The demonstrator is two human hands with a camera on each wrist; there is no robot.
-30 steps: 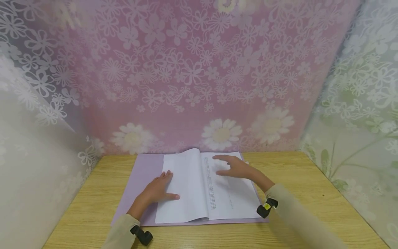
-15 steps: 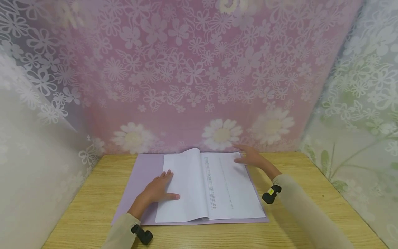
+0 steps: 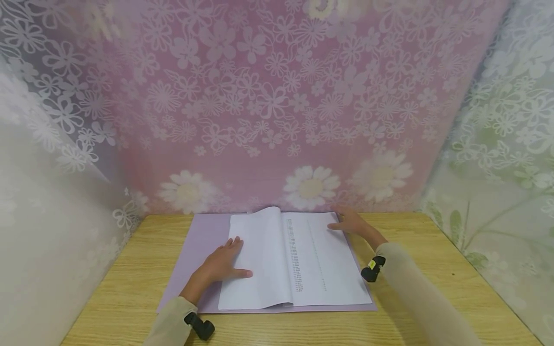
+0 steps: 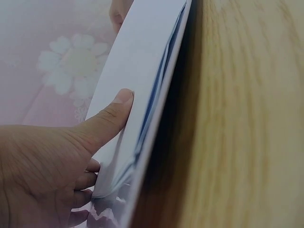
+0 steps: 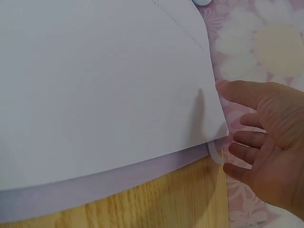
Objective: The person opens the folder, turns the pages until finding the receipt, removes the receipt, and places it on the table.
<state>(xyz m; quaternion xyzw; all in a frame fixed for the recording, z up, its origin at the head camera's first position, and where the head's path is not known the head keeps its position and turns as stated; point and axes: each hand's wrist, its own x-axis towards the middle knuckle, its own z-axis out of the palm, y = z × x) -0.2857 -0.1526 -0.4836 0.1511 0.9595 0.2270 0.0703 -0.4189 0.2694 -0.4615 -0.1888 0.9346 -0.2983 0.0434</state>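
A lilac folder [image 3: 207, 233] lies spread on the table with white pages on it. The left page [image 3: 255, 259] bulges up toward the middle fold; the right page [image 3: 342, 274] bears columns of small print. My left hand [image 3: 222, 262] rests on the left page near its outer edge, fingers spread and thumb pointing inward. At the far right corner of the right page is my right hand [image 3: 349, 221], its thumb right at the page edge in the right wrist view. The other fingers of that hand [image 5: 278, 142] are loosely bent beyond the corner, with nothing between them.
The wood-grain table [image 3: 415, 269] extends on both sides of the folder. A pink flowered backdrop [image 3: 259, 120] rises right behind the folder's far edge, with pale flowered sheets at left and right. A small whitish loop [image 5: 215, 153] sticks out at the folder's edge.
My right hand has moved from over the right page outward to its far right corner, then slightly down toward it. The left hand has stayed on the left page.
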